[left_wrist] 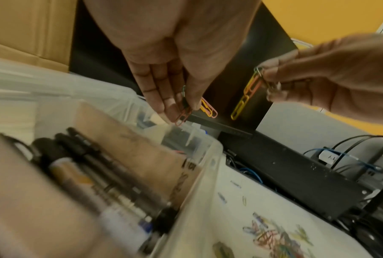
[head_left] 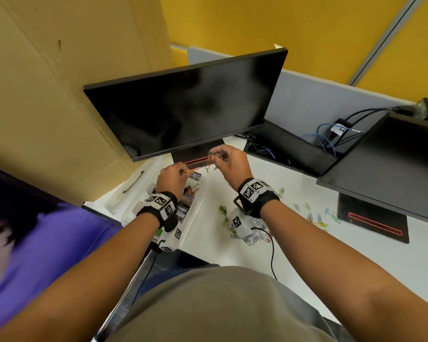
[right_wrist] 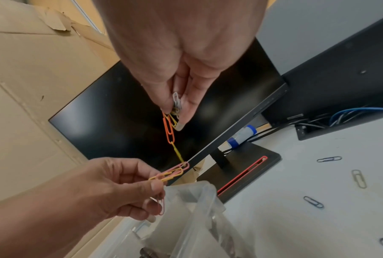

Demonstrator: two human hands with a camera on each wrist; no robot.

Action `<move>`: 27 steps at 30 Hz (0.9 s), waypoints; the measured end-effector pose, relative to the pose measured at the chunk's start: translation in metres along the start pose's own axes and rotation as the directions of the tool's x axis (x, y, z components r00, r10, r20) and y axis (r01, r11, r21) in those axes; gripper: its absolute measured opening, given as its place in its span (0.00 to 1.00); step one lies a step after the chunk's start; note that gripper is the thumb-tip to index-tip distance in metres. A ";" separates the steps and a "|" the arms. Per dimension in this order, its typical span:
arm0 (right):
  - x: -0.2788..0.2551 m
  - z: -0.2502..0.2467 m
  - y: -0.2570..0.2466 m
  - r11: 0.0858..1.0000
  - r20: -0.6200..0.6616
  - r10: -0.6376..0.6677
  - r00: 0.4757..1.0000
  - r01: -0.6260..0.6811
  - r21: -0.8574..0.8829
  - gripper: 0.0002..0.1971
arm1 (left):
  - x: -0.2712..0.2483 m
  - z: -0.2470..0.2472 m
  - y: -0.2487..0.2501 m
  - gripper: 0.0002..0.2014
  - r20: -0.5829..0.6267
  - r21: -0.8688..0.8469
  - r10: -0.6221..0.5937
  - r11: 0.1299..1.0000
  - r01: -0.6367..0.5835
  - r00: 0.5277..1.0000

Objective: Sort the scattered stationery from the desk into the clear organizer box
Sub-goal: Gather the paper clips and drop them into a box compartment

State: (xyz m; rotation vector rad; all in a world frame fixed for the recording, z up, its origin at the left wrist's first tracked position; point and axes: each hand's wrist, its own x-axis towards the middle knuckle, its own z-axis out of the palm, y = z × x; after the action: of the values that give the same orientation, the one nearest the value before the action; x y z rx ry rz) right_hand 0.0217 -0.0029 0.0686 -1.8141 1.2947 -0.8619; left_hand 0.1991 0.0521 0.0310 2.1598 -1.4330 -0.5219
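Observation:
Both hands are raised above the far end of the clear organizer box (head_left: pixel 193 213). My left hand (head_left: pixel 173 175) pinches a small bunch of pink and yellow paper clips (right_wrist: pixel 170 174) between thumb and fingers. My right hand (head_left: pixel 229 160) pinches another bunch of paper clips (right_wrist: pixel 175 106), from which an orange clip and a yellow one (right_wrist: pixel 169 130) hang linked in a chain down toward the left hand's clips. The box (left_wrist: pixel 199 176) holds black pens (left_wrist: pixel 93 167) and coloured binder clips (head_left: pixel 190 191). Many coloured paper clips (head_left: pixel 252 230) lie scattered on the white desk.
A dark monitor (head_left: pixel 188 104) stands just behind the hands, its black base (right_wrist: pixel 250 167) with a red stripe beside the box. A second monitor (head_left: pixel 391 169) stands on the right. A cardboard sheet (head_left: pixel 59 95) rises at the left. Cables (head_left: pixel 336 137) lie behind.

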 end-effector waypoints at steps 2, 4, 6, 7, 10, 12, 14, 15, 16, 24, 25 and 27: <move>0.002 0.011 -0.003 1.000 0.015 -0.003 1.000 0.003 -0.004 0.08 | -0.001 0.004 -0.010 0.04 0.028 0.031 -0.010 0.999 0.009 1.000; 0.004 0.022 -0.005 1.000 0.021 -0.011 1.000 0.011 -0.013 0.08 | -0.003 0.008 -0.016 0.04 0.063 0.080 0.004 0.997 -0.009 0.998; 0.005 0.031 -0.006 0.999 0.035 -0.014 0.999 0.015 -0.038 0.08 | -0.004 0.012 -0.018 0.05 0.093 0.159 0.050 0.985 -0.064 0.994; 0.005 0.035 -0.006 0.999 0.047 -0.011 0.999 0.013 -0.049 0.08 | -0.005 0.013 -0.019 0.06 0.102 0.195 0.067 0.977 -0.086 0.993; 0.005 0.045 -0.006 0.998 0.075 -0.010 0.997 0.015 -0.067 0.08 | -0.005 0.014 -0.026 0.07 0.128 0.204 0.080 0.973 -0.106 0.989; 0.005 0.050 -0.006 0.998 0.087 -0.006 0.996 0.012 -0.068 0.07 | -0.003 0.013 -0.032 0.09 0.143 0.132 0.060 0.988 -0.079 0.988; 0.004 0.053 -0.006 0.998 0.091 0.001 0.996 0.006 -0.068 0.07 | -0.002 0.011 -0.034 0.10 0.139 0.074 0.048 0.996 -0.058 0.989; 0.004 0.056 -0.005 0.997 0.095 0.003 0.995 0.003 -0.073 0.07 | -0.001 0.010 -0.035 0.10 0.130 0.061 0.044 0.997 -0.052 0.991; 0.004 0.058 -0.005 0.997 0.101 0.004 0.995 0.005 -0.082 0.07 | 0.000 0.009 -0.036 0.10 0.119 0.054 0.041 0.997 -0.048 0.992; 0.001 0.087 0.007 0.956 0.191 0.047 0.980 0.011 -0.293 0.08 | 0.000 0.007 -0.037 0.07 0.093 0.055 0.016 0.998 -0.021 0.996; 0.000 0.090 0.008 0.945 0.206 0.048 0.977 0.023 -0.327 0.08 | 0.000 0.007 -0.037 0.07 0.093 0.054 0.022 0.998 -0.027 0.995; -0.002 0.096 0.009 0.921 0.243 0.056 0.968 0.044 -0.388 0.09 | 0.000 0.009 -0.038 0.07 0.094 0.058 0.031 0.998 -0.037 0.995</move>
State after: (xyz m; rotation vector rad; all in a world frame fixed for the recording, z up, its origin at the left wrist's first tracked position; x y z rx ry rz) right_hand 0.0978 0.0142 0.0119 -2.1441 1.3741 -0.3635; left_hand 0.2222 0.0628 0.0015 2.1787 -1.5502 -0.5812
